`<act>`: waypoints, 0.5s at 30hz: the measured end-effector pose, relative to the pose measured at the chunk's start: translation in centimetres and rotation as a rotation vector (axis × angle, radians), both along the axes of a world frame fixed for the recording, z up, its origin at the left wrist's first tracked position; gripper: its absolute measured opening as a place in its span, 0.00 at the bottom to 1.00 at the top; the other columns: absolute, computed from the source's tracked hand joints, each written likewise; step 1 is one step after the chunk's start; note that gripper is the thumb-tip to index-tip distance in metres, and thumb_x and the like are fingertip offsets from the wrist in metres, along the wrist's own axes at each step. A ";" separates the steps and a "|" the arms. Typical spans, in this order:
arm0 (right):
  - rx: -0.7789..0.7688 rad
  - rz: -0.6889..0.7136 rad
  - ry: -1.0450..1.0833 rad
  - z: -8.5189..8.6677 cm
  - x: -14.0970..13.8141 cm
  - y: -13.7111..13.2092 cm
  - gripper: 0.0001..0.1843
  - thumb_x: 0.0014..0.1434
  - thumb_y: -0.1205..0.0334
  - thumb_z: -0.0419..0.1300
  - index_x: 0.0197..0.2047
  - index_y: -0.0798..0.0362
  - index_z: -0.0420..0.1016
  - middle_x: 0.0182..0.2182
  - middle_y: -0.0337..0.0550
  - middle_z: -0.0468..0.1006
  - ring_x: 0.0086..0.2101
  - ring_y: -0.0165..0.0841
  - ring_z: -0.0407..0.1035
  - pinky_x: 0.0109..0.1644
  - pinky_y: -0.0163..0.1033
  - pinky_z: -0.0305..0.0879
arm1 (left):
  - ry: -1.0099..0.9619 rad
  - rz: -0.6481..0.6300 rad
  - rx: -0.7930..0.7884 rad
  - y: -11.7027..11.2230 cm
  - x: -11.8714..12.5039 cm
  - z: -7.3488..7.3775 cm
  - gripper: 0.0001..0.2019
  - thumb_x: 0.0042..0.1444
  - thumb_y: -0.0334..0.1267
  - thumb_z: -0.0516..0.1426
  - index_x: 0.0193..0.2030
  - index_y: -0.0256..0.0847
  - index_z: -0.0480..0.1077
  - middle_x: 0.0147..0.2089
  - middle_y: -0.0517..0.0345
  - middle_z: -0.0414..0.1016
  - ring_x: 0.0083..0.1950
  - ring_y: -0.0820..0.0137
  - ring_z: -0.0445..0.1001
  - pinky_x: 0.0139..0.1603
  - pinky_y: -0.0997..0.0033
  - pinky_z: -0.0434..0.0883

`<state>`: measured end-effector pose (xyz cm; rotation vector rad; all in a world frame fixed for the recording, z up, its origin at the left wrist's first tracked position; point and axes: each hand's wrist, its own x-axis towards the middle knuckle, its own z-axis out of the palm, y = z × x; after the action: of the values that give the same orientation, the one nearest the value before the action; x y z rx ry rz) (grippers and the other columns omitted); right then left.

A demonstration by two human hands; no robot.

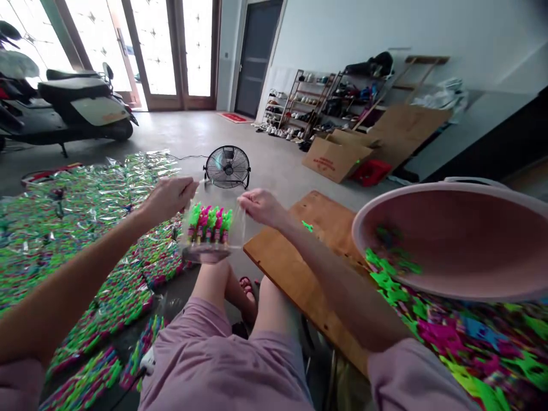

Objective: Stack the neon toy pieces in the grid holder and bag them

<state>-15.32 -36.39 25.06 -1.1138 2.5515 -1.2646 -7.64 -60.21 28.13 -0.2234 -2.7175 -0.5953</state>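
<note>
Between my two hands hangs a clear plastic bag (236, 233), held up above my knees. Inside it stands a row of small green and pink plastic toys (209, 224), with darker lower parts. My left hand (169, 195) is closed on the bag's upper left corner. The upper right corner is pinched in the fingers of my right hand (261, 205). Beside my right forearm is a wooden board (274, 251) with a single green toy (307, 226) lying on it.
Packed bags of colourful toys (85, 240) cover the floor at left. A black fan (227, 166) stands ahead. To the right, a tilted pink basin (462, 240) rests by a heap of loose toys (454, 337). Cardboard boxes (329, 157), shoe racks and a scooter (85, 105) stand farther back.
</note>
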 end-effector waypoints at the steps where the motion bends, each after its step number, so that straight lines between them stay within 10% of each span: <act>1: -0.037 0.042 0.022 0.6 -0.6 -1.0 0.20 0.61 0.57 0.51 0.19 0.54 0.64 0.16 0.34 0.62 0.21 0.26 0.57 0.26 0.31 0.51 | 0.028 -0.009 0.011 -0.2 -0.5 0.5 0.20 0.62 0.46 0.46 0.21 0.42 0.62 0.15 0.64 0.67 0.19 0.75 0.65 0.25 0.75 0.59; 8: -0.127 0.383 -0.218 1.5 -5.0 -7.8 0.16 0.60 0.53 0.60 0.27 0.56 0.73 0.23 0.37 0.71 0.24 0.25 0.61 0.25 0.30 0.55 | 0.005 -0.189 0.237 -0.4 -6.8 1.1 0.16 0.61 0.40 0.51 0.22 0.39 0.62 0.17 0.64 0.63 0.19 0.78 0.61 0.24 0.76 0.60; 12: -0.304 0.326 -0.233 -0.3 -6.1 -10.0 0.22 0.59 0.50 0.61 0.20 0.56 0.68 0.17 0.35 0.67 0.21 0.23 0.57 0.25 0.30 0.54 | -0.051 -0.282 0.678 -4.1 -7.9 -1.9 0.09 0.60 0.41 0.54 0.40 0.38 0.70 0.35 0.55 0.75 0.33 0.75 0.73 0.36 0.74 0.70; 15: -0.334 0.405 -0.237 -1.2 -5.4 -11.2 0.23 0.58 0.51 0.60 0.18 0.55 0.64 0.16 0.33 0.62 0.21 0.23 0.53 0.24 0.31 0.50 | -0.183 -0.480 0.745 -6.8 -7.1 -4.9 0.27 0.49 0.41 0.64 0.57 0.45 0.65 0.52 0.52 0.74 0.50 0.69 0.73 0.48 0.69 0.71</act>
<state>-20.76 -47.58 23.89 -1.3541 1.8680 -1.6214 -14.69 -67.04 23.23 -0.6439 -2.3840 -1.7690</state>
